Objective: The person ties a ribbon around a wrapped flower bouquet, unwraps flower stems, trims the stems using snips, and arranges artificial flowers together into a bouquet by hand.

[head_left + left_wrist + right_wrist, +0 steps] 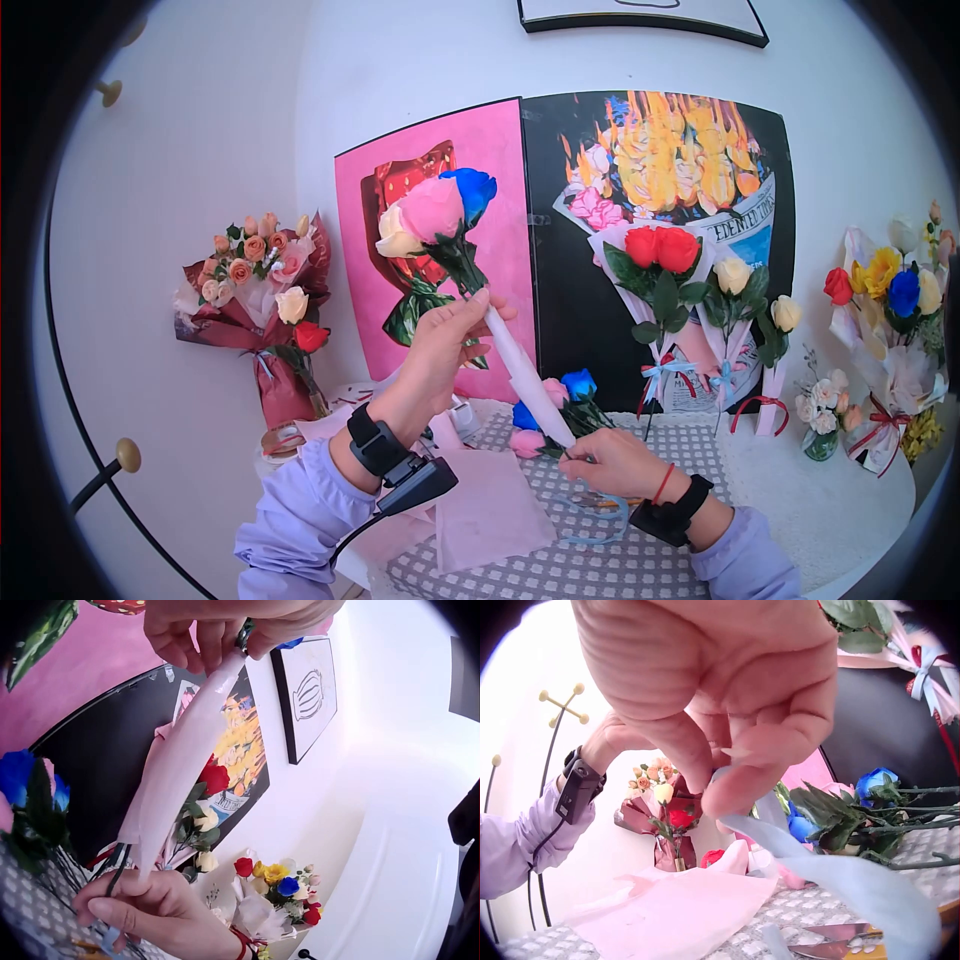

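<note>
My left hand (445, 335) holds up a bunch of three roses (435, 210), cream, pink and blue, pinching the stems just under the green leaves. Pale paper (530, 385) is wrapped around the stems below and slants down to the right. At its lower end is my right hand (615, 463), with dark stem ends (116, 874) poking out beside its fingers. Thumb and fingers of that hand pinch a light blue ribbon (840, 877), whose tail trails toward the table in the right wrist view.
More blue and pink roses (578, 384) lie on the grey checked cloth (440, 580). Pink paper sheets (495, 510) spread at the front left, and scissors (832, 949) lie under the ribbon. Wrapped bouquets stand left (275, 345) and right (880, 340); posters (560, 300) lean behind.
</note>
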`<state>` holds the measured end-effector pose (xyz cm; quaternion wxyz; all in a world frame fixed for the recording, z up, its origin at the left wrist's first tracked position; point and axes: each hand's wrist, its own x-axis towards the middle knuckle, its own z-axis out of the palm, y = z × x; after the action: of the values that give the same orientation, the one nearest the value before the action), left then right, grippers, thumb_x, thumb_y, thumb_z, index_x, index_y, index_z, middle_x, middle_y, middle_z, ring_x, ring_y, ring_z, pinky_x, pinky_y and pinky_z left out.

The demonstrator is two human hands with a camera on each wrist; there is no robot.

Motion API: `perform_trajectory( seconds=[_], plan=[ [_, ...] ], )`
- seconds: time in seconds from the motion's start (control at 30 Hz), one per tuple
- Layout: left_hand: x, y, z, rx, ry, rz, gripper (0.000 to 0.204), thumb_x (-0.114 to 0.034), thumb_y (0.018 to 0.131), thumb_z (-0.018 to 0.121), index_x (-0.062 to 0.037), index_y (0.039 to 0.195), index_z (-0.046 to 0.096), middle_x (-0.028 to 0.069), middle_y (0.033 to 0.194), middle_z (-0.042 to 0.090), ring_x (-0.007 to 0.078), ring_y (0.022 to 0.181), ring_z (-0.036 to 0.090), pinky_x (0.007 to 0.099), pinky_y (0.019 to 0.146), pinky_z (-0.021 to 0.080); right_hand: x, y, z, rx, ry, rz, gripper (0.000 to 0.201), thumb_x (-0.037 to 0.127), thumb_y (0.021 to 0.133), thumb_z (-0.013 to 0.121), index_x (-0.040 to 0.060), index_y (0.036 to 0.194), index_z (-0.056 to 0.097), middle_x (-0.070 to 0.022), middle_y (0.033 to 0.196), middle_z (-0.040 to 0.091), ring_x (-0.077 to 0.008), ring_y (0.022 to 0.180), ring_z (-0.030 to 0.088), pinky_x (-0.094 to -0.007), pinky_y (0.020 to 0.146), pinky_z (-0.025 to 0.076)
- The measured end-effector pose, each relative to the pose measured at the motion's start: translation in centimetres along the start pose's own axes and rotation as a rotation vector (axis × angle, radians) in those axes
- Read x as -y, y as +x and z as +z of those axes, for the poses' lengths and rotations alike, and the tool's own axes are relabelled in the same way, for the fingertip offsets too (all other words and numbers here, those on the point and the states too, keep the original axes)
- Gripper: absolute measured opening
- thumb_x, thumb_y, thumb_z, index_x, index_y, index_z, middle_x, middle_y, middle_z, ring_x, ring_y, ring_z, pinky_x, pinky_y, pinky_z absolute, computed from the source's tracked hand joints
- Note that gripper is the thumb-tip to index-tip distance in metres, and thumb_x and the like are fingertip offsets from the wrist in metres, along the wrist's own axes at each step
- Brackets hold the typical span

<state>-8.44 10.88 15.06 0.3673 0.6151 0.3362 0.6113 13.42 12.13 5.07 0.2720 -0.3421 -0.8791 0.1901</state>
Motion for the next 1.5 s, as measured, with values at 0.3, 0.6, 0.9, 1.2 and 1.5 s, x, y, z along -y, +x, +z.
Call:
perform_trajectory(
  seconds=[0.3, 0.6, 0.9, 1.2, 1.5],
  plan=[
    [0.5, 1.1, -1.3, -0.053, -0.065, 0.010, 0.028, -0.032, 0.086, 0.055, -0.0109, 0.105, 0.056, -0.0005, 0.097, 0.062, 0.0060, 0.082, 0.052, 0.0244, 0.076, 0.037, -0.9, 0.2, -0.2, 0.114, 0.078, 0.028, 0.027, 0.028, 0.078, 0.056, 0.0029, 0.068, 0.059, -0.0120, 0.055, 0.052, -0.0269, 0.055, 0.054, -0.0365, 0.053, 0.039],
    [-0.3, -0.3, 0.2, -0.014, -0.045, -0.039, 0.021, -0.031, 0.086, 0.055, -0.0132, 0.096, 0.058, 0.0005, 0.097, 0.062, 0.0055, 0.086, 0.052, 0.0246, 0.077, 0.037, 1.3, 0.4, -0.4, -0.253, 0.219, -0.075, 0.029, 0.017, 0.080, 0.060, 0.0009, 0.104, 0.057, -0.0047, 0.079, 0.062, -0.0066, 0.054, 0.054, -0.0206, 0.048, 0.042],
    [-0.8, -0.4, 2.2, 0.119, -0.141, 0.025, 0.026, -0.033, 0.088, 0.051, -0.0103, 0.098, 0.059, 0.0026, 0.098, 0.062, 0.0062, 0.083, 0.050, 0.0246, 0.079, 0.037, 1.7, 0.8, -0.7, -0.234, 0.766, -0.119, 0.030, 0.018, 0.089, 0.048, -0.0018, 0.112, 0.049, -0.0028, 0.086, 0.062, -0.0031, 0.052, 0.049, -0.0161, 0.047, 0.041],
    [-0.9, -0.3, 1.5, 0.175, -0.274, 0.102, 0.025, -0.033, 0.088, 0.051, -0.0109, 0.100, 0.057, 0.0055, 0.104, 0.061, 0.0075, 0.091, 0.051, 0.0260, 0.079, 0.038, 0.9, 0.5, -1.5, -0.145, 0.892, -0.048, 0.022, 0.024, 0.089, 0.050, 0.0048, 0.090, 0.061, 0.0043, 0.066, 0.054, 0.0015, 0.050, 0.040, -0.0142, 0.043, 0.029],
    [-1.4, -0.1, -3.0, 0.001, -0.253, 0.189, 0.028, -0.033, 0.086, 0.053, -0.0117, 0.104, 0.055, 0.0007, 0.102, 0.061, 0.0077, 0.090, 0.054, 0.0242, 0.078, 0.041, -2.1, 1.4, -0.4, -0.288, 0.346, -0.109, 0.025, 0.020, 0.088, 0.050, -0.0023, 0.081, 0.059, 0.0018, 0.058, 0.051, -0.0054, 0.050, 0.041, -0.0228, 0.047, 0.033]
  ],
)
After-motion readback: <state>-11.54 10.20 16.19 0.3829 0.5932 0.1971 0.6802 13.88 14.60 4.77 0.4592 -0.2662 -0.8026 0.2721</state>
